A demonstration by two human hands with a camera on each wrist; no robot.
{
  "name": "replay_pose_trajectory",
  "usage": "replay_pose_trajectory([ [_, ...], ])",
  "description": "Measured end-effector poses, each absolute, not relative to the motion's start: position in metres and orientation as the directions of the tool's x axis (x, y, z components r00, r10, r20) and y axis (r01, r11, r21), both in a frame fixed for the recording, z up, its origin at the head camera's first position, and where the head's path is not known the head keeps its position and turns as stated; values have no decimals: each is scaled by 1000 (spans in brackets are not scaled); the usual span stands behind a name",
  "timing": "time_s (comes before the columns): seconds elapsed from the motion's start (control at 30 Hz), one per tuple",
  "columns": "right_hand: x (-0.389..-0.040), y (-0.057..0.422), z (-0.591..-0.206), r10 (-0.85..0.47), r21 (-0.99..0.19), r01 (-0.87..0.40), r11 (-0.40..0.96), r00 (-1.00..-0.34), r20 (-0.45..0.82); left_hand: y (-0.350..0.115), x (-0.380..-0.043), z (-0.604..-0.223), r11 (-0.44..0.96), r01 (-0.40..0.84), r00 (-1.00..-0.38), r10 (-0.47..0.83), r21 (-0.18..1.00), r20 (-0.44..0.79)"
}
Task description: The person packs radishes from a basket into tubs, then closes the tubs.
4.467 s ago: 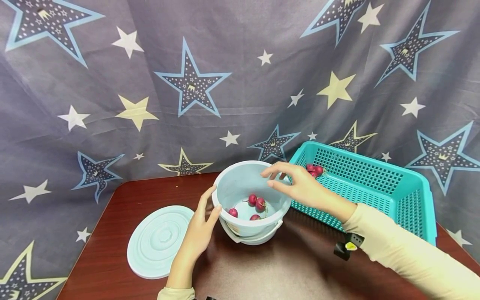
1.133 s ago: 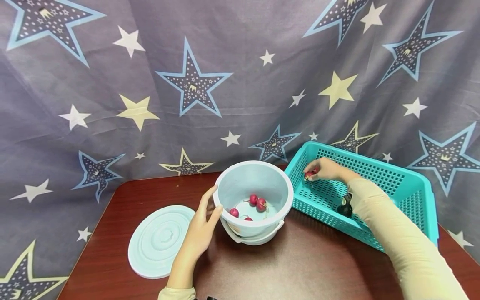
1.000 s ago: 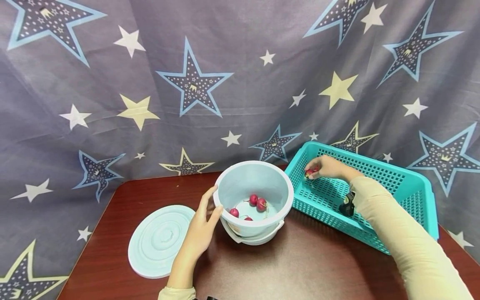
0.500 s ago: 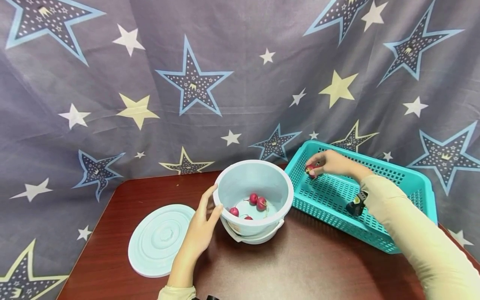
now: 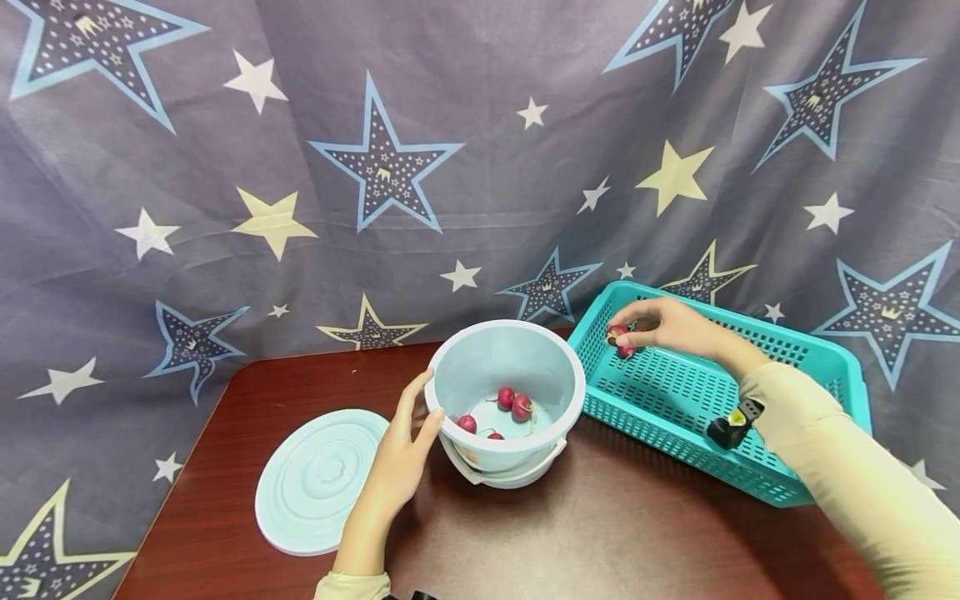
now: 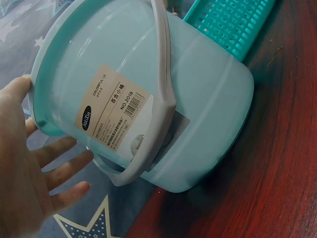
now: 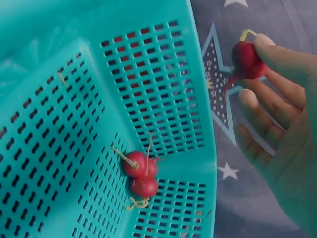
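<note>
The pale blue bucket [image 5: 487,354] on the counter [image 5: 570,542] contains four red radishes [image 5: 521,407]; the left hand [image 5: 397,462], fingers extended, touches its rim. The right hand [image 5: 667,325] pinches another radish [image 7: 247,60] above the turquoise basket's [image 5: 675,387] left end, where three radishes [image 7: 143,187] cluster.

Beige label [image 6: 114,106] on pale blue bucket [image 6: 210,84], "COLORFUL Life", "JiaLiXin", "百合小桶", "NO.2018", smaller print illegible

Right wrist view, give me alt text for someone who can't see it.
A right hand holds a red radish, framed beside a teal perforated basket. More radishes cluster in the basket's corner; star-patterned cloth hangs behind.
</note>
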State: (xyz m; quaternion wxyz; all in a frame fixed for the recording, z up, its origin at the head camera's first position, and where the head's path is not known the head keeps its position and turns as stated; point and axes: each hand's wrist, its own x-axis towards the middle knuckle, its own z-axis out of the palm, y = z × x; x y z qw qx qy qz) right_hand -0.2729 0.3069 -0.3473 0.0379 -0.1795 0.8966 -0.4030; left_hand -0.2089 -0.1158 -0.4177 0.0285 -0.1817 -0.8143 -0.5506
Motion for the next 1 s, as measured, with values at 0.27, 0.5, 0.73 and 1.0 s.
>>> replay_pose_trajectory([
  [0.27, -255, 295, -342, -348, -675, -380, 632, -918, 191, -116, -208, -417, 325, 331, -931, 266, 886, 250],
  [0.5, -243, 283, -337, -335, -702, -418, 577, -905, 263, -116, -210, -419, 339, 338, -929, 266, 878, 256],
  [0.73, -236, 267, -335, -325, -712, -459, 531, -886, 330, -117, -211, -421, 350, 338, -931, 259, 873, 257],
  [1.0, -228, 244, -331, -299, -734, -465, 496, -885, 358, -116, -211, -421, 336, 323, -934, 262, 885, 241],
])
